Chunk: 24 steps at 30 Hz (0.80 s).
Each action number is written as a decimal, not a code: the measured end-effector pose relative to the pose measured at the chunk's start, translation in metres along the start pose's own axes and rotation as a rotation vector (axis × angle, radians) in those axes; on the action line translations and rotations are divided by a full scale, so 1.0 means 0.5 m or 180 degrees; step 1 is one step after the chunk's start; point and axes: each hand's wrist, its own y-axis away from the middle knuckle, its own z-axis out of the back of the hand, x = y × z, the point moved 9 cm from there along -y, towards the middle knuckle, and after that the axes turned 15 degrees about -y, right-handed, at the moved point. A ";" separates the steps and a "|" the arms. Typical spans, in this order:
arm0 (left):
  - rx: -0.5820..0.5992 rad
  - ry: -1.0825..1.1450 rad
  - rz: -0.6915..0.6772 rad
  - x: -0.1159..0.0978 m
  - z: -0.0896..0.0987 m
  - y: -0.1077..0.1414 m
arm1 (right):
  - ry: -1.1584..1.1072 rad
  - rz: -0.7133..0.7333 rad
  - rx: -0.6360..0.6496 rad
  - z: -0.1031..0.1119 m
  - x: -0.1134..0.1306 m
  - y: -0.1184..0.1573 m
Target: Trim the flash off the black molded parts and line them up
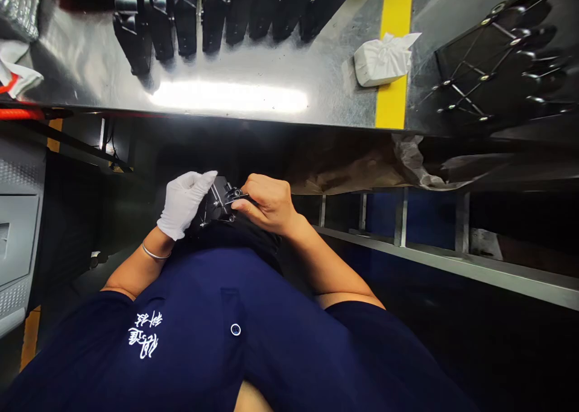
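A glossy black moulded part [217, 204] with thin ribs and small round bosses is held close in front of my body, below the table edge. My left hand [181, 202], in a white glove, is closed on its left side with thumb and fingers pinched. From the right, my bare right hand [270, 202] is curled with its thumb against the part's right end. Whether a small tool is also inside the right fist cannot be made out. Much of the part blends into the dark background.
On the metal table [253, 98] several black parts [212, 14] lie in a row. A white wrapped packet [382, 61] sits by the yellow stripe [394, 5]. More ribbed black parts [479, 74] are at right. Below are a metal rail [434, 258] and, left, a grey case [18, 231].
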 end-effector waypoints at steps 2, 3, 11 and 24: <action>0.0013 -0.0013 0.0009 0.000 -0.001 0.000 | -0.0142 -0.0156 0.0233 -0.008 -0.008 -0.001; 0.0036 -0.0027 0.0013 0.000 -0.002 0.000 | -0.0301 -0.0229 0.0395 -0.014 -0.011 -0.001; 0.0070 0.0123 0.0192 0.005 0.000 -0.016 | -0.1090 -0.0278 -0.0068 0.010 -0.007 -0.006; 0.0212 0.0032 0.0169 0.017 -0.012 -0.021 | 0.0727 0.0019 -0.0639 0.024 0.007 -0.001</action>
